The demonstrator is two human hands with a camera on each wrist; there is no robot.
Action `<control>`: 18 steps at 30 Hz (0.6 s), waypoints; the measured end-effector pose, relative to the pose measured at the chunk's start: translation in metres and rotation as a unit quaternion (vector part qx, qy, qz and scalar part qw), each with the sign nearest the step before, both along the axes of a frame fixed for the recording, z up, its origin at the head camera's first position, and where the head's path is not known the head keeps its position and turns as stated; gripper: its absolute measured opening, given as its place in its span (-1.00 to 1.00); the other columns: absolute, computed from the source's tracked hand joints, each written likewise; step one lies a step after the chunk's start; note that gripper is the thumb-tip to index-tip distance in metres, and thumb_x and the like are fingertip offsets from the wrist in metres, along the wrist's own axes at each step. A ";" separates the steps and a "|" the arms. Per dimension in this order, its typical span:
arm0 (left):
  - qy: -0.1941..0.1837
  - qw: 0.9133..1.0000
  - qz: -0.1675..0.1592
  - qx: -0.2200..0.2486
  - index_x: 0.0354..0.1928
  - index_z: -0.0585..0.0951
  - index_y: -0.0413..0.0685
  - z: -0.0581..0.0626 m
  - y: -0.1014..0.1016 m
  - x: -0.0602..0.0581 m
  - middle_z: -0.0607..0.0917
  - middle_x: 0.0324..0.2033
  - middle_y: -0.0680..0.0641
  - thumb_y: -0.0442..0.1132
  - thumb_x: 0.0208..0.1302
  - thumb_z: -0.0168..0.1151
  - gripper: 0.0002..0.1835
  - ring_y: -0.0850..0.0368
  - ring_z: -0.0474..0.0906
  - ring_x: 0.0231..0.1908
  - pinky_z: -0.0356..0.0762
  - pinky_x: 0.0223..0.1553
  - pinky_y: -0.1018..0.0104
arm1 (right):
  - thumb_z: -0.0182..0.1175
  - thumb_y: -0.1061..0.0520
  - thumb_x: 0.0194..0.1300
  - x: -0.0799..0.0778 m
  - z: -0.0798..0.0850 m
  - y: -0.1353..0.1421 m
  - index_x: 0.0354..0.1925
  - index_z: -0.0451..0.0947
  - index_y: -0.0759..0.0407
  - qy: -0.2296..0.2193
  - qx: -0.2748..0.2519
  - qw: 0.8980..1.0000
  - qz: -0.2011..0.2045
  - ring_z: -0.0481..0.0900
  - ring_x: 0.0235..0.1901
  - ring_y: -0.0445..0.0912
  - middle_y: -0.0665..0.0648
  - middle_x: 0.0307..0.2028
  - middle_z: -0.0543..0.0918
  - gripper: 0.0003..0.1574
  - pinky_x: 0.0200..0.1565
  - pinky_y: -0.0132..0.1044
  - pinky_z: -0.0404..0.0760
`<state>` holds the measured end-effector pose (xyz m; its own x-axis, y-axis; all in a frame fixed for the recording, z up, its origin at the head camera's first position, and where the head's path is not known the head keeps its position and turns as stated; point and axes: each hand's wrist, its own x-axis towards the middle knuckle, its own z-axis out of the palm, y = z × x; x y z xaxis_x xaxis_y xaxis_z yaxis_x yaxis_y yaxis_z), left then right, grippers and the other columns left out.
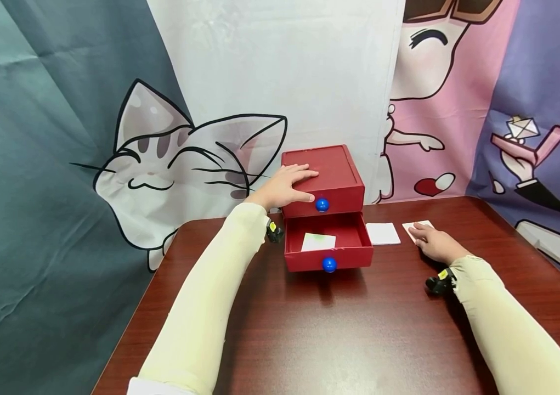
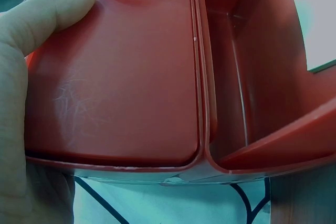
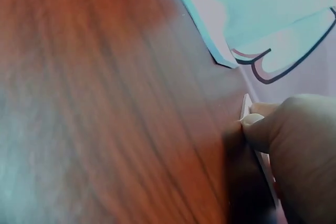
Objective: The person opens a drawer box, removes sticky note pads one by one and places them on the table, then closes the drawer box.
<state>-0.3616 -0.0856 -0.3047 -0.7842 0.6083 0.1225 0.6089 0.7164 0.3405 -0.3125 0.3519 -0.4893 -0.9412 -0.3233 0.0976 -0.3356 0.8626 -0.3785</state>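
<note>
A red two-drawer box (image 1: 331,167) with blue knobs stands at the back of the table. My left hand (image 1: 282,186) rests on its top left side, fingers spread over the lid; the thumb (image 2: 58,11) lies against the upper drawer's front near the knob. The lower drawer (image 1: 309,261) is pulled out, with a white note pad (image 1: 318,242) inside. Right of the box, my right hand (image 1: 440,246) pinches the edge of another white note pad (image 1: 409,225) at the table, thumb on the near side. Its fingers partly cover that pad.
Between the box and my right hand, a third white note pad (image 1: 383,233) lies flat on the brown table (image 1: 358,340). A cloth backdrop (image 1: 280,71) with cartoon figures hangs close behind the table.
</note>
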 end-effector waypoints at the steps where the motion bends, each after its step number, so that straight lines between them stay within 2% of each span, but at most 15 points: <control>1: 0.000 1.000 -0.001 0.000 0.51 0.33 0.34 0.000 0.000 0.000 0.19 0.55 0.07 0.24 0.24 0.28 -0.21 0.08 -0.05 0.55 -0.36 0.55 0.16 | 0.09 0.22 0.42 0.000 -0.001 0.000 0.34 0.36 0.47 0.001 -0.007 1.000 -0.004 0.17 0.37 0.50 0.54 0.38 0.28 -0.40 0.33 0.35 0.18; 6: -0.001 1.000 -0.001 0.000 0.51 0.33 0.32 0.000 0.000 0.001 0.18 0.55 0.06 0.23 0.24 0.28 -0.20 0.06 -0.05 0.56 -0.34 0.55 0.14 | 0.06 0.26 0.43 -0.001 -0.010 -0.002 0.34 0.36 0.48 0.022 -0.029 0.999 -0.012 0.13 0.38 0.51 0.58 0.37 0.26 -0.41 0.34 0.41 0.10; 10: -0.003 1.000 0.002 0.000 0.51 0.33 0.32 0.000 0.000 0.002 0.19 0.55 0.06 0.22 0.23 0.29 -0.20 0.07 -0.04 0.55 -0.32 0.55 0.13 | 0.03 0.27 0.43 -0.001 -0.016 -0.004 0.35 0.35 0.49 0.043 -0.026 0.999 -0.014 0.13 0.39 0.50 0.59 0.37 0.26 -0.42 0.33 0.47 0.03; 18: 0.001 1.000 0.000 0.002 0.51 0.34 0.31 0.001 0.001 0.004 0.19 0.55 0.06 0.21 0.24 0.28 -0.21 0.07 -0.04 0.55 -0.33 0.55 0.14 | 0.00 0.22 0.47 0.002 -0.014 -0.006 0.36 0.33 0.48 0.051 -0.018 0.998 -0.028 0.12 0.40 0.49 0.58 0.38 0.26 -0.41 0.35 0.45 0.02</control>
<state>-0.3578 -0.0849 -0.3033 -0.7845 0.6070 0.1266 0.6088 0.7154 0.3428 -0.3100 0.3461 -0.5037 -0.9423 -0.2654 0.2040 -0.3259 0.8670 -0.3770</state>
